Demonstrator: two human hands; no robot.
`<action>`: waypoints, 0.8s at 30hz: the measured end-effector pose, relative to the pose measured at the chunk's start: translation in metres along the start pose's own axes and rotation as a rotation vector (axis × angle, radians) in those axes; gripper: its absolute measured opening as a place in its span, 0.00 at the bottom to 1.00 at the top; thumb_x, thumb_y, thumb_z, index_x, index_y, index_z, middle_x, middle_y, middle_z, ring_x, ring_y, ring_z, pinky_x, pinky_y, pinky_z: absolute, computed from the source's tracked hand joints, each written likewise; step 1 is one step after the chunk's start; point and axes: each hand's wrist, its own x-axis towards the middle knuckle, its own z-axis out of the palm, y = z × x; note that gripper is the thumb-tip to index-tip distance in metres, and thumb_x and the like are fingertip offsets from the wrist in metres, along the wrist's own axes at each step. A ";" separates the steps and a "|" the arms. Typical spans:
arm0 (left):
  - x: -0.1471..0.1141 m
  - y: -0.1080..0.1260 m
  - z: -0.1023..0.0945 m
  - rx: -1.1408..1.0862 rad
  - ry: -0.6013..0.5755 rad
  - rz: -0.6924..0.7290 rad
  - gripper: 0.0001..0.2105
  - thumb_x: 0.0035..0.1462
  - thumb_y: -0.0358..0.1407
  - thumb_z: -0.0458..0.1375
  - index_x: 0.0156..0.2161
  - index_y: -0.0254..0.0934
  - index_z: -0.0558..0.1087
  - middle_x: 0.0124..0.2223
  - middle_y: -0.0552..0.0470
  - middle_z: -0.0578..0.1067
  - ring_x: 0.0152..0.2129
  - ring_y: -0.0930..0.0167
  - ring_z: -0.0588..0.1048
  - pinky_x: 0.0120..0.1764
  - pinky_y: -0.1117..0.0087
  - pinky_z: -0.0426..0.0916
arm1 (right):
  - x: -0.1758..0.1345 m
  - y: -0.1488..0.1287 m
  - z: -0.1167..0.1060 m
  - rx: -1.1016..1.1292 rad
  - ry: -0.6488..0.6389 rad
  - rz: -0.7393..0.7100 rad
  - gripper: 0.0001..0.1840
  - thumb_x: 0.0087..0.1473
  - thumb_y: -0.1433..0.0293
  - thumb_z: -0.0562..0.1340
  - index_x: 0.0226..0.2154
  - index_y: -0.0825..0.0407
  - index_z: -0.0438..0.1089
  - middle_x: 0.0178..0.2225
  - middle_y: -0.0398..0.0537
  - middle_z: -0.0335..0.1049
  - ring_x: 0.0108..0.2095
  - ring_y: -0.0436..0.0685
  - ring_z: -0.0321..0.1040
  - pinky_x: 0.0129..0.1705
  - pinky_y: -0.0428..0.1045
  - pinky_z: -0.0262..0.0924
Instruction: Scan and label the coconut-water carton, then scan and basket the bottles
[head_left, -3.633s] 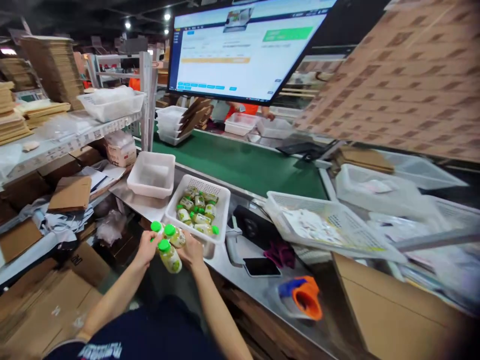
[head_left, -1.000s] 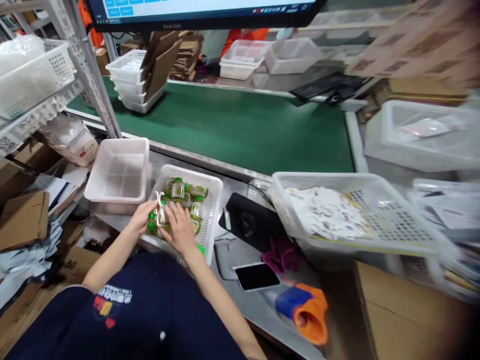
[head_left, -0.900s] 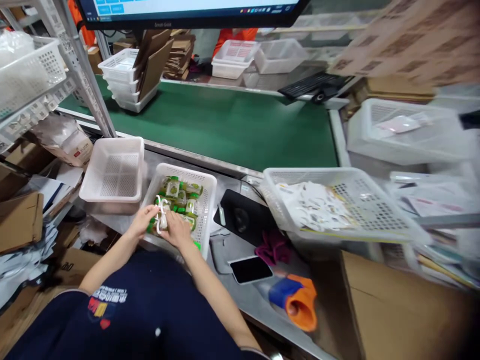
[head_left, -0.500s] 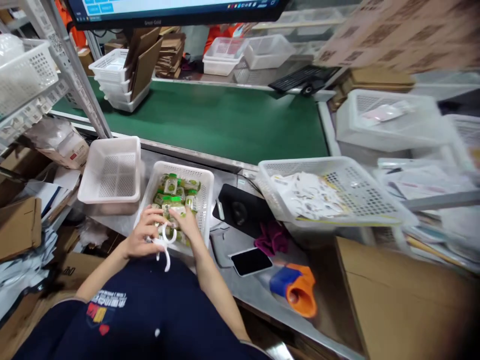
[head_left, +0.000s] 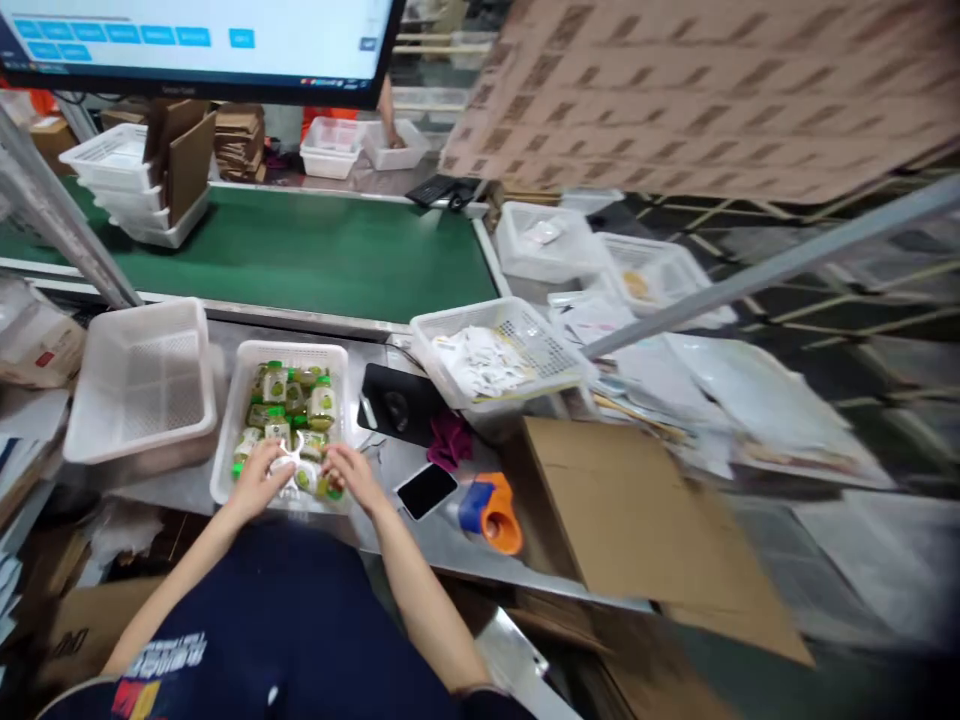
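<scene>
A white perforated basket (head_left: pixel 343 385) in front of me holds several small clear bottles with green caps and pale labels (head_left: pixel 322 402). Over its near side, my left hand (head_left: pixel 259 482) grips a white plastic piece with curved, open-ring ends (head_left: pixel 289 462). My right hand (head_left: pixel 358 478) is at the basket's near right corner, fingers curled beside a bottle and close to the white piece. Whatever is between those right fingertips is too small and blurred to make out.
An empty white basket (head_left: pixel 142 380) stands to the left. On the right are a phone (head_left: pixel 426 491), an orange-and-blue tape dispenser (head_left: pixel 491 512), a purple cloth (head_left: pixel 450 440) and a basket of white slips (head_left: pixel 551 372). A green conveyor (head_left: pixel 315 250) runs behind, under a monitor (head_left: pixel 210 90).
My view has swung right. The white plastic piece has gone from above the basket's near edge to over the bottles. My right hand has drawn back from the bottles to the near right corner.
</scene>
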 end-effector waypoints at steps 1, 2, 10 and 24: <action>0.000 0.004 0.008 0.041 -0.083 0.044 0.16 0.62 0.52 0.63 0.37 0.40 0.80 0.56 0.39 0.79 0.58 0.55 0.75 0.63 0.51 0.67 | -0.007 -0.004 0.005 0.008 -0.104 0.030 0.32 0.55 0.39 0.63 0.37 0.53 0.73 0.23 0.44 0.73 0.18 0.51 0.64 0.21 0.45 0.58; 0.001 0.007 0.015 0.072 -0.152 0.085 0.15 0.63 0.50 0.63 0.39 0.40 0.80 0.57 0.40 0.79 0.59 0.55 0.74 0.63 0.50 0.68 | -0.013 -0.007 0.009 0.012 -0.183 0.052 0.30 0.57 0.41 0.63 0.34 0.53 0.72 0.20 0.41 0.69 0.16 0.49 0.60 0.20 0.43 0.54; 0.011 -0.025 0.008 0.083 0.079 0.015 0.19 0.62 0.50 0.61 0.51 0.39 0.76 0.64 0.36 0.76 0.62 0.53 0.74 0.59 0.49 0.72 | 0.017 -0.018 -0.087 0.093 0.134 0.021 0.27 0.54 0.43 0.64 0.28 0.51 0.67 0.18 0.44 0.69 0.15 0.48 0.56 0.19 0.43 0.49; -0.045 -0.130 -0.004 0.756 0.459 -0.012 0.19 0.66 0.43 0.53 0.54 0.39 0.80 0.68 0.33 0.73 0.65 0.43 0.73 0.56 0.38 0.76 | 0.086 0.064 -0.157 -0.394 0.566 -0.217 0.29 0.39 0.55 0.67 0.46 0.49 0.74 0.58 0.64 0.74 0.64 0.81 0.66 0.70 0.78 0.52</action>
